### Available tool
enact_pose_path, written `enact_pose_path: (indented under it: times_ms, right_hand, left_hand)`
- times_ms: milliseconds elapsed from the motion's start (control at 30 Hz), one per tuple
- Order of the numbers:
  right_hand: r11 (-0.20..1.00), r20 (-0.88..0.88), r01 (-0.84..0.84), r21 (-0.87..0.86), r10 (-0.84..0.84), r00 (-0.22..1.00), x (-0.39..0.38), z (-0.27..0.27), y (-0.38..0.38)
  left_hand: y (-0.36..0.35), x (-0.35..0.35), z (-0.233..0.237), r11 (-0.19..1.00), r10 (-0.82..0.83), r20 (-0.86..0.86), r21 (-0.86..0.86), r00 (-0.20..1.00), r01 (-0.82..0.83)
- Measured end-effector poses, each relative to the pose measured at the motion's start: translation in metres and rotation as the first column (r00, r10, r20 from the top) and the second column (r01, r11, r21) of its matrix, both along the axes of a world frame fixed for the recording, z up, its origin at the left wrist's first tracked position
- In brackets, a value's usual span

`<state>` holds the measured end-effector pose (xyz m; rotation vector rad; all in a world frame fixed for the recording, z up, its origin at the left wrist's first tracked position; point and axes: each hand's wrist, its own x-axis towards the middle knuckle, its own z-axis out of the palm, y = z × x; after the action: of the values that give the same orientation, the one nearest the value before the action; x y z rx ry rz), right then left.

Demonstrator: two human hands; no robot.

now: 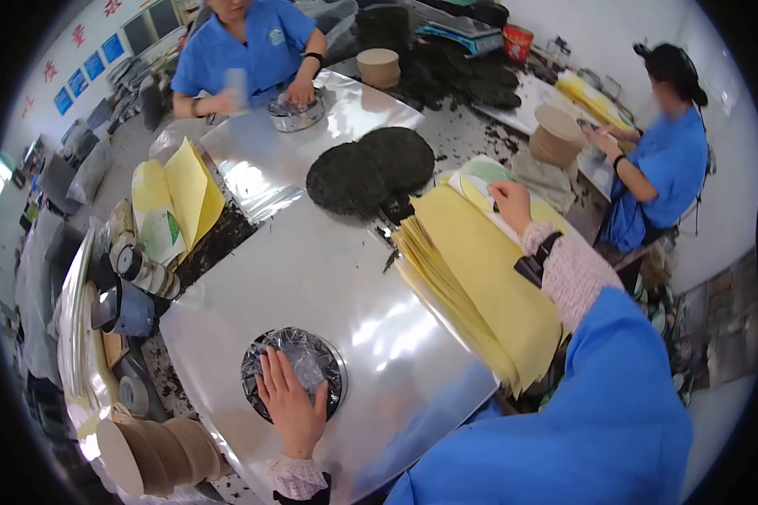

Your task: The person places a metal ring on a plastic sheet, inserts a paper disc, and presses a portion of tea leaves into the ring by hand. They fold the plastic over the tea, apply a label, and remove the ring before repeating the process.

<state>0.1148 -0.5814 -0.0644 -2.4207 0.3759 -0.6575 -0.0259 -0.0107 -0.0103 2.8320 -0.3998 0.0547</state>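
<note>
My left hand (290, 396) lies flat, fingers spread, on a round dark disc wrapped in clear film (324, 366), which rests on a shiny silver sheet (227, 311). My right hand (511, 204) is over at the right, above a white and green printed sheet (484, 172) beside a stack of yellow paper (472, 244). Its fingers are pinched together at the sheet's edge; what is between them is too small to make out. Two dark round cakes (370, 172) overlap beyond the silver sheet, left of my right hand.
Across the table a person in blue (244, 50) touches another wrapped disc (297, 111). A second person (665, 160) works at the right. Brown round stacks (164, 454) stand at the lower left, near rolled yellow paper (156, 202) and a blue-grey cup (133, 310).
</note>
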Motion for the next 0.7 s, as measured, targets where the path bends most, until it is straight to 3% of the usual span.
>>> enact_pose_path:
  times_ms: [133, 167, 233, 333, 400, 467, 500, 533, 567, 633, 700]
  right_hand:
    - [0.992, 0.127, -0.02, 0.121, 0.005, 0.992, -0.012, -0.003, 0.033]
    - [0.994, 0.162, -0.031, -0.102, 0.047, 0.986, -0.015, -0.008, 0.035]
    - [0.849, 0.203, -0.028, -0.528, 0.158, 0.966, -0.018, -0.01, 0.034]
    - [0.969, -0.065, 0.133, -0.206, -0.15, 0.987, -0.004, 0.006, 0.033]
    - [0.998, -0.054, -0.056, 0.008, 0.056, 0.997, 0.004, 0.03, 0.015]
    - [0.983, 0.216, -0.185, 0.005, 0.18, 0.96, -0.026, 0.143, 0.099]
    - [0.955, 0.306, -0.247, 0.164, 0.188, 0.933, -0.048, 0.185, 0.149]
    - [0.859, 0.213, -0.376, 0.347, 0.319, 0.924, -0.059, 0.191, 0.17]
    - [0.791, 0.275, -0.502, 0.349, 0.426, 0.862, -0.055, 0.156, 0.194]
    - [0.697, 0.116, -0.674, 0.246, 0.669, 0.734, -0.071, 0.094, 0.26]
    - [0.515, -0.025, -0.856, 0.043, 0.857, 0.515, -0.091, 0.063, 0.328]
  left_hand:
    - [-0.001, 0.001, 0.004, 1.0, -0.001, 0.015, 0.002, 1.0, 0.001]
    - [-0.001, 0.001, 0.006, 1.0, 0.0, 0.014, 0.006, 1.0, 0.0]
    - [-0.003, 0.001, 0.005, 1.0, 0.005, 0.014, 0.007, 1.0, -0.005]
    - [-0.003, 0.0, 0.003, 1.0, 0.007, 0.013, -0.009, 1.0, -0.007]
    - [-0.003, 0.001, 0.008, 1.0, 0.024, 0.004, -0.01, 1.0, -0.024]
    - [-0.003, 0.005, 0.008, 0.998, 0.037, 0.005, -0.047, 0.999, -0.036]
    - [-0.003, 0.001, 0.007, 0.997, 0.038, -0.012, -0.062, 0.999, -0.039]
    - [-0.003, -0.004, 0.01, 0.998, 0.069, 0.012, 0.001, 0.998, -0.069]
    - [-0.004, -0.004, 0.01, 0.994, 0.089, 0.059, 0.058, 0.994, -0.092]
    - [-0.001, -0.004, 0.004, 0.994, 0.107, 0.049, -0.013, 0.993, -0.106]
    - [0.003, 0.001, -0.001, 0.994, 0.1, 0.018, -0.049, 0.995, -0.099]
